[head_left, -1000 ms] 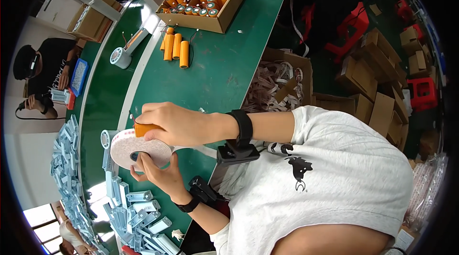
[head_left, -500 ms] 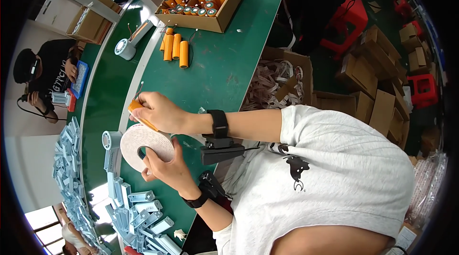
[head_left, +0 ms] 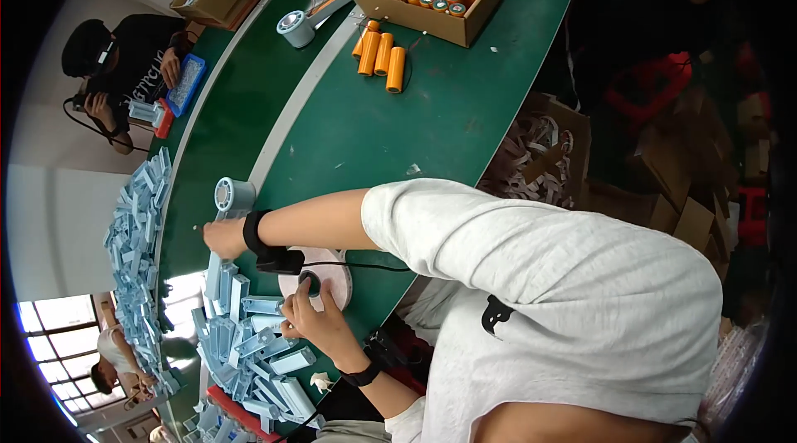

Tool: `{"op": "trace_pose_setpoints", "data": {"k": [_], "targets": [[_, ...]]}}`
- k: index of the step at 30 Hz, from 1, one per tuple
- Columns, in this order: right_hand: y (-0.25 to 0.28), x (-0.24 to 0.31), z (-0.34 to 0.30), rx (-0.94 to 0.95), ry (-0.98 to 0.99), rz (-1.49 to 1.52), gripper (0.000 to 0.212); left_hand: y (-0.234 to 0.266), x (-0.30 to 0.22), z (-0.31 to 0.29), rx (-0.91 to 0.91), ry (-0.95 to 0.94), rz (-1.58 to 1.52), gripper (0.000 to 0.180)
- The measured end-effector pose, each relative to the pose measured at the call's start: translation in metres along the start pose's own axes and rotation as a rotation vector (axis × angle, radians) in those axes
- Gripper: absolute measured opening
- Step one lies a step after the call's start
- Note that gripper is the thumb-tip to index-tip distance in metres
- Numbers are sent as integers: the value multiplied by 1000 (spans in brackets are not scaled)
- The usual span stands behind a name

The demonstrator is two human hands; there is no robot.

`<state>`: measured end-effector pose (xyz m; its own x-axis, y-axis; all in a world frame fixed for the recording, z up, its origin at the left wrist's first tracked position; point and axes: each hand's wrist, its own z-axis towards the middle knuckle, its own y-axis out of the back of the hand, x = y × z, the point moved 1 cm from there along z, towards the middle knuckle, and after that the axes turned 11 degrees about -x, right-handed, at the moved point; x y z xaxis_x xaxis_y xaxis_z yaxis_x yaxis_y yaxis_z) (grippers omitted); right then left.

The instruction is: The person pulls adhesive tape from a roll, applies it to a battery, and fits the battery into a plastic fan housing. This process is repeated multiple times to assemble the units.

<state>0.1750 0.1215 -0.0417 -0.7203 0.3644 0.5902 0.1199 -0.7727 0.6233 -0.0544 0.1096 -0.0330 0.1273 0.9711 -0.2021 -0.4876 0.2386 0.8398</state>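
Observation:
My left hand [head_left: 322, 325] grips a wide white tape roll [head_left: 339, 275], its fingertips at the dark core. My right wrist and a black device strapped there hide part of the roll. My right hand [head_left: 226, 239] is closed, past the roll, beside a light-blue housing with a round end [head_left: 234, 194]. A small white tip pokes out from its fingers; what they hold is hidden. Under and next to both hands lies a heap of light-blue plastic housings [head_left: 249, 335]. Several orange cylindrical batteries [head_left: 396, 71] lie farther up the green table [head_left: 374, 132].
A cardboard box of orange batteries [head_left: 452, 26] stands at the upper edge. Another round-ended housing [head_left: 295, 28] lies across the pale strip. More housings [head_left: 137, 244] are piled at far left, near a co-worker [head_left: 137, 69] with a blue tray [head_left: 186, 84]. A scrap box [head_left: 544, 152] stands beside the table.
My right hand has moved down and left from the tape roll to the housings; the orange battery it held no longer shows. My left hand and the roll sit lower right in the shifted view.

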Motion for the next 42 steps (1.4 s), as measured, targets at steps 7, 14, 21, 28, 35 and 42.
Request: {"op": "trace_pose_setpoints", "data": {"k": [7,14,21,28,35,42], "targets": [[104,-32,-22,680,-88,71,25,29,33,57,-180,22,-119,28],[180,-18,-89,1063,-64,129,25,-73,25,173,526,-429,-554,85],[253,-27,-179,366,-92,836,23,-47,-46,162,693,-427,-754,84],[251,-21,-209,-258,-252,729,26,-47,-46,145,549,-702,-460,52],[238,22,-213,-458,-260,607,27,-44,-54,129,411,-911,-136,26],[200,24,-216,-453,-222,412,26,-44,-54,137,425,-703,-350,19]]}}
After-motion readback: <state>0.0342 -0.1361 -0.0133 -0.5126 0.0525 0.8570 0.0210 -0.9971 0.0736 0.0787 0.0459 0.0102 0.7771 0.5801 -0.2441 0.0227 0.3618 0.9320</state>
